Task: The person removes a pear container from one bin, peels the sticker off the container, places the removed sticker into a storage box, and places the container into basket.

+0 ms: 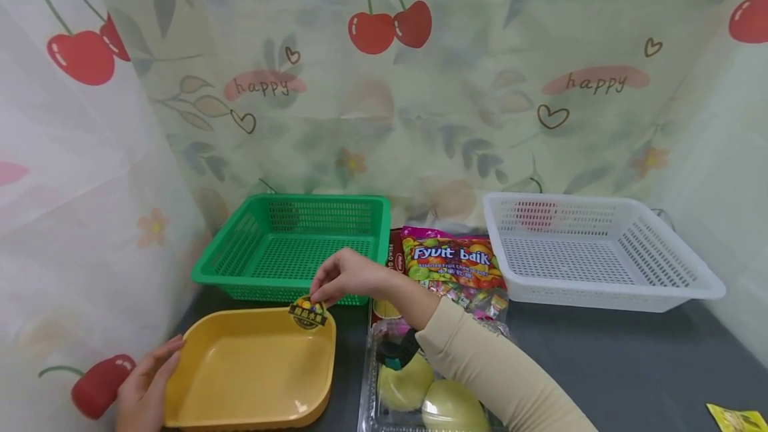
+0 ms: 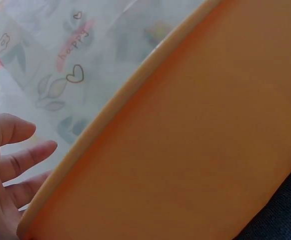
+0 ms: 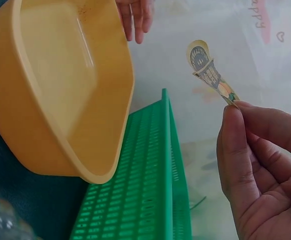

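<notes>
My right hand (image 1: 351,277) pinches a small black-and-gold fruit sticker (image 1: 309,313) between thumb and forefinger. In the head view the sticker overlaps the far right corner of a yellow plastic basin (image 1: 258,369). The right wrist view shows the sticker (image 3: 208,70) slightly curled, held by one end above the fingertips. At the basin's left side, my left hand (image 1: 147,385) rests its fingertips along the outside of the rim. Its fingers (image 2: 28,160) look loosely extended in the left wrist view. The inside of the basin shows bare yellow plastic.
A green basket (image 1: 294,200) stands behind the basin, a white basket (image 1: 606,291) at the back right. Between them lies a fruit candy bag (image 1: 453,259). A clear tray of pale green round fruit (image 1: 453,405) sits under my right forearm. A yellow packet (image 1: 738,419) lies front right.
</notes>
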Tool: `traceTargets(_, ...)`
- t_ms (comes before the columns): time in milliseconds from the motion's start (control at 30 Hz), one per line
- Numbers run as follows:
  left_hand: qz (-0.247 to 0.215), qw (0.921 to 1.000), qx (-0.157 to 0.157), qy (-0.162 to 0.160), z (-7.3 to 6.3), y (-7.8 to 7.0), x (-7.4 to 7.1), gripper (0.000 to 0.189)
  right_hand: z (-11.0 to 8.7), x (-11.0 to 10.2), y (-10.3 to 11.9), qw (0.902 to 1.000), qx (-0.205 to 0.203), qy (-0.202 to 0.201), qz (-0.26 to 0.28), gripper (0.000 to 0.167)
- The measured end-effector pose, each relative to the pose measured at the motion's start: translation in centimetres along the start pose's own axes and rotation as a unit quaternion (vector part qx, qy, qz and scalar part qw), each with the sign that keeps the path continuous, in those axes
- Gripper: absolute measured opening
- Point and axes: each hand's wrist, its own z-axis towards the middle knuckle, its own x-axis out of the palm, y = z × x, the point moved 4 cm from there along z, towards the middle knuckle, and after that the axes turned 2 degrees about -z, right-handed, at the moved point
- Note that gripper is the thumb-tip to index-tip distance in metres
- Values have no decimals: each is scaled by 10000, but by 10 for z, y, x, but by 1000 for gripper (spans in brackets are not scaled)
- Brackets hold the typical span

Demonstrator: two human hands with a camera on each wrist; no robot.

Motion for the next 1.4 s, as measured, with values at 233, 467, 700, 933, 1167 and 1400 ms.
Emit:
traceTargets(233, -90, 9999, -110, 52, 7, 9, 0, 53, 6, 4, -2, 9999, 91, -19, 44, 9)
traceTargets(467, -92, 9999, 78, -13, 11, 12, 1, 46, 11, 8, 2, 10000, 39, 56, -68, 9)
traceTargets(700, 0, 9999, -146, 2, 12, 14, 3, 48, 16, 15, 2, 9999, 44, 130, -80, 8)
traceTargets(933, -58, 9996, -277, 57, 14, 17, 5, 49, 22, 25, 3, 9998, 28, 149, -97, 7)
traceTargets(1167, 165, 9998, -60, 92, 10, 15, 8, 48, 29, 37, 1, 9994, 97, 187, -274, 8)
traceTargets(1400, 183, 9998, 23, 30, 9, 16, 5, 49, 37, 50, 4, 9991, 139, 192, -341, 8)
